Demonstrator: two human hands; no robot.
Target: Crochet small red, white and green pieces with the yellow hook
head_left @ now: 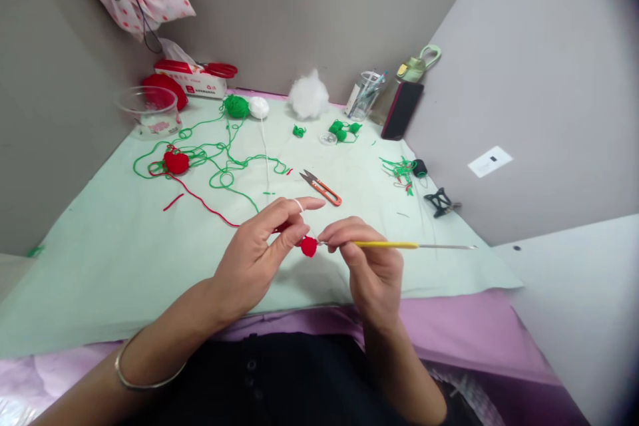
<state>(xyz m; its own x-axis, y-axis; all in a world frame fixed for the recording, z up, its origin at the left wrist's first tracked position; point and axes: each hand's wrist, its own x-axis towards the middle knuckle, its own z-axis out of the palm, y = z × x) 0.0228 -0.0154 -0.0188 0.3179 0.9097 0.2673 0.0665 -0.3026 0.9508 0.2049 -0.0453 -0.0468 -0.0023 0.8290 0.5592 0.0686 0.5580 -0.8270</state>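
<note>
My left hand [259, 246] pinches a small red crocheted piece [309, 247] between thumb and fingers, its index finger stretched out with white yarn looped round it. In my right hand [374, 266] is a crochet hook [387, 244] with a yellow handle, held like a pen; its tip meets the right side of the red piece. The hook's other metal end points right. Red yarn [202, 202] runs from under my left hand to a small red yarn ball [176, 162]. White yarn leads up to a white ball [258, 107].
Thread snips [322, 188] lie just beyond my hands. Loose green yarn [224, 160] tangles across the left side, below a green ball [236, 106]. Behind stand a plastic tub [157, 123], tissue box [192, 80], white stuffing [308, 94], a cup [364, 94] and a phone [402, 110]. Walls bound both sides.
</note>
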